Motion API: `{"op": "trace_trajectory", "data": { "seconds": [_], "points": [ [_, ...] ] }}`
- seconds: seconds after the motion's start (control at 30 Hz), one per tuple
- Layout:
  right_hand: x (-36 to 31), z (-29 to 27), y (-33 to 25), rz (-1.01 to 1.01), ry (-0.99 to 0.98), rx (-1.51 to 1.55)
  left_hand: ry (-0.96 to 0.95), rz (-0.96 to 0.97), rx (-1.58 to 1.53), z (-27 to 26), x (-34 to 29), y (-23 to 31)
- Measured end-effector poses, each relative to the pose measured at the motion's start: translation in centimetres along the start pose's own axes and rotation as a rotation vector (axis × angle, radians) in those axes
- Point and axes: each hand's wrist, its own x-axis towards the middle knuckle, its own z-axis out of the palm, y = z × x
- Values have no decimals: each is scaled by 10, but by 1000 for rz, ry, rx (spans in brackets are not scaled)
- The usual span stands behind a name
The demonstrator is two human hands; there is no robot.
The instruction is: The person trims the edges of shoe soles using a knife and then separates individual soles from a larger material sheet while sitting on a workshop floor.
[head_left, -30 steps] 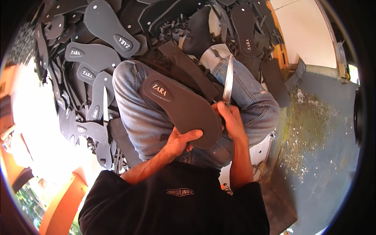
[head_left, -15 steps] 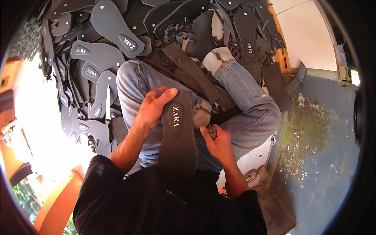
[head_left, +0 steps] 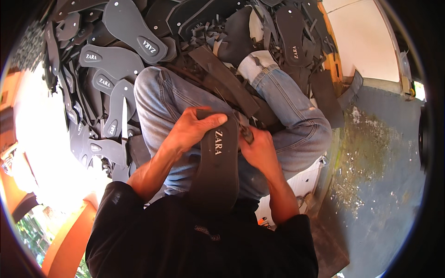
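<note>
My left hand (head_left: 191, 130) grips the heel end of a dark grey sandal sole (head_left: 217, 176), thumb on top and fingers behind. The sole stands lengthwise over my lap, with pale lettering on a raised oval pad, and its lower end meets my black shirt. Closed around the dark handle of a knife (head_left: 247, 135) is my right hand (head_left: 260, 149), just right of the sole. The thin blade points up and left, close by the sole's upper right edge; whether it touches the edge I cannot tell.
Many finished-looking grey soles (head_left: 113, 60) pile up at the left and far side. Offcut strips (head_left: 225, 81) lie between my jeans-clad legs (head_left: 287, 92). A stained blue-grey floor (head_left: 380, 153) spreads at right, and a brown block (head_left: 327, 248) sits by my right elbow.
The sole and my left hand have shifted right. My right hand has risen, bringing the knife up beside the heel end. The heel's upper right corner looked squarer before; now it appears rounded.
</note>
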Motion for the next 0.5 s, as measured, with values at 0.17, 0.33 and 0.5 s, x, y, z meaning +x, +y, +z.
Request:
{"op": "trace_trajectory", "data": {
  "seconds": [0.17, 0.33, 0.5],
  "points": [
    [23, -12, 12, 175, -74, 467, -49, 32, 33, 8, 2, -1],
    [36, -24, -3, 190, -111, 590, -134, 38, -73, 4, 19, -14],
    [27, -55, -8, 274, 428, 1116, -29, 212, -200, 5, 43, -38]
  ]
}}
